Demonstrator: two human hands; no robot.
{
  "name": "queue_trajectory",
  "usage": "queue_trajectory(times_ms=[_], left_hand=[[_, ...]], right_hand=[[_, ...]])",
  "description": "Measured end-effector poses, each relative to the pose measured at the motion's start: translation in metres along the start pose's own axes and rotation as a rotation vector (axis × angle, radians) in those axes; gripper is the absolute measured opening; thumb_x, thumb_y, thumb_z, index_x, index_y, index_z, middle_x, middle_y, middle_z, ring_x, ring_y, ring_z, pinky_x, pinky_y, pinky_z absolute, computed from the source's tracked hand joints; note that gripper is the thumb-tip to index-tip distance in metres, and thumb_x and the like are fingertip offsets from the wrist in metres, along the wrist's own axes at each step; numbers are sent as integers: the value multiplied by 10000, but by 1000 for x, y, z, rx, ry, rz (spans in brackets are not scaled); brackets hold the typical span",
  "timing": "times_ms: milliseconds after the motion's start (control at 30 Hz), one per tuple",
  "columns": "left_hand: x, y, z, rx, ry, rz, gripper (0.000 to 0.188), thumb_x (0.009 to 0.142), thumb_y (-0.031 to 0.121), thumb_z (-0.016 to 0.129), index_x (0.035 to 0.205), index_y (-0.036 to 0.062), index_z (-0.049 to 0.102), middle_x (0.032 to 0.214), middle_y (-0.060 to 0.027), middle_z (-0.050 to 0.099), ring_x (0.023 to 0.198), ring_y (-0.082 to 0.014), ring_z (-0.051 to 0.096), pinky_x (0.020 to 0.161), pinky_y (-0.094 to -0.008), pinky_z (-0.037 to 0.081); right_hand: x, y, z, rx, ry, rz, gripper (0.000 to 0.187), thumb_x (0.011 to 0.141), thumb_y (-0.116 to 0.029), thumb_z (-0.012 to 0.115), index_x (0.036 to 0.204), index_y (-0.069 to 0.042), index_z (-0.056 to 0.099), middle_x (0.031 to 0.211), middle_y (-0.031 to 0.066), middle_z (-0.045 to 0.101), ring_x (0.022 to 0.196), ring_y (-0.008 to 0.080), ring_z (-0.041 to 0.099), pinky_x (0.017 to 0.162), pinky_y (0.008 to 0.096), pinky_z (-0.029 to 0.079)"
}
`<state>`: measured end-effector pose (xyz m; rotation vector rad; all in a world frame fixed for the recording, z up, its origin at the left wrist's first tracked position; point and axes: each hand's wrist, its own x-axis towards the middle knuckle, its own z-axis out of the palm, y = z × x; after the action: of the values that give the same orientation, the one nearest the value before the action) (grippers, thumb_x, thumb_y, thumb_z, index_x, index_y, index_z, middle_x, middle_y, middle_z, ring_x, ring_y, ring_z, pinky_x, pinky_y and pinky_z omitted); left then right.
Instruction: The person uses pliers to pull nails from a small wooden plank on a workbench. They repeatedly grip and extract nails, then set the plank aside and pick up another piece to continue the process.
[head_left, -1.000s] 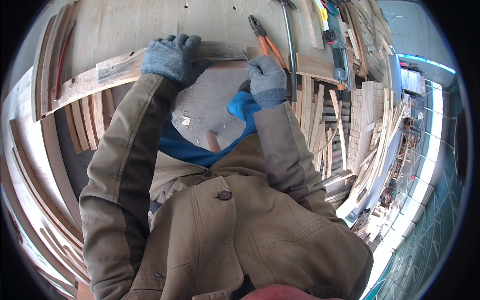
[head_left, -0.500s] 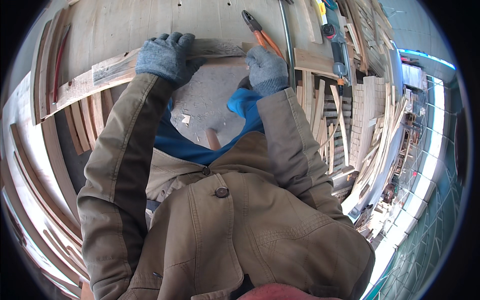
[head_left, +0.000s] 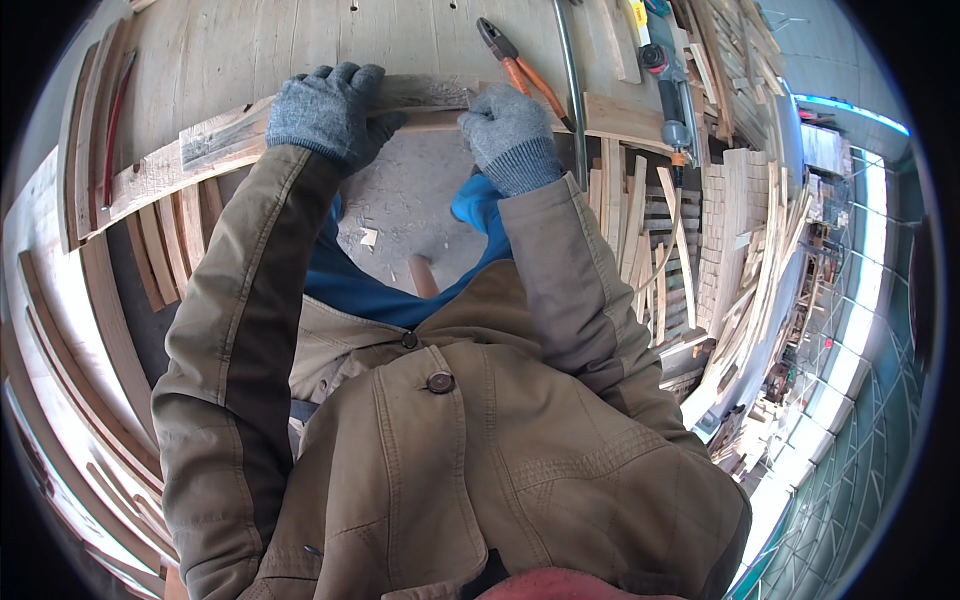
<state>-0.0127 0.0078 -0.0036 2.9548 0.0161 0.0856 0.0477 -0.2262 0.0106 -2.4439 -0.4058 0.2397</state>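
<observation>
Since the narrow, weathered grey wooden board (head_left: 430,92) lies along the near edge of the bench, uneven pressure from the left hand in its grey knitted glove (head_left: 325,115) could let it slide or rock; that hand rests over it with fingers lying together and thumb well apart, while the right hand in a matching glove (head_left: 508,130) is curled narrow at the board's right end, and I cannot tell whether anything is inside it; rough grain could snag the knit, and a slip there might drive a splinter through; the dark-headed pliers with orange handles (head_left: 520,72) lie just beyond the right hand, near a slim steel shaft (head_left: 573,90), so a sudden jerk of that wrist might knock either. As for the surface, it is a pale, scuffed wooden worktop (head_left: 230,50), with a thin red rod (head_left: 118,130) at its left and a dark cylindrical power tool (head_left: 674,105) at its right; below lies a grey floor (head_left: 420,190) flecked with wood chips; stacked pale wooden strips (head_left: 770,285) crowd the right side, and beyond them runs a bright, long workshop with a green-tinted wall (head_left: 870,420).
</observation>
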Motion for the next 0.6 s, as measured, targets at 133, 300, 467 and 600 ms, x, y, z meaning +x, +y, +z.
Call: queue_trajectory(times_ms=[133,300,467,600], left_hand=[[0,0,-1,-9,-11,0,651,927,627,681,1386,168,624,1313,-108,686,1222,-333,663,1039,-501,518],[-1,0,-4,-36,14,5,665,884,579,753,1389,161,639,1314,-129,696,1201,-370,663,1042,-500,515],[-1,0,-3,-31,-8,-2,660,884,565,758,1391,161,636,1309,-132,696,1191,-369,665,1040,-501,514],[-1,-1,-2,-45,9,6,650,898,590,732,1375,159,636,1296,-122,696,1195,-351,665,1034,-498,513]], right_hand=[[-3,5,2,-20,52,-23,107,936,-125,744,891,-46,687,729,109,707,633,195,705,599,370,571],[-8,15,-10,-118,65,-1,92,948,-144,747,1016,-83,735,805,129,737,710,237,740,661,388,592],[5,21,-18,-166,113,-176,89,960,-206,710,1002,-134,740,910,135,757,894,352,744,783,492,584],[17,19,-20,-245,7,-155,96,967,-207,710,1029,-138,733,920,131,757,916,349,741,806,489,590]])
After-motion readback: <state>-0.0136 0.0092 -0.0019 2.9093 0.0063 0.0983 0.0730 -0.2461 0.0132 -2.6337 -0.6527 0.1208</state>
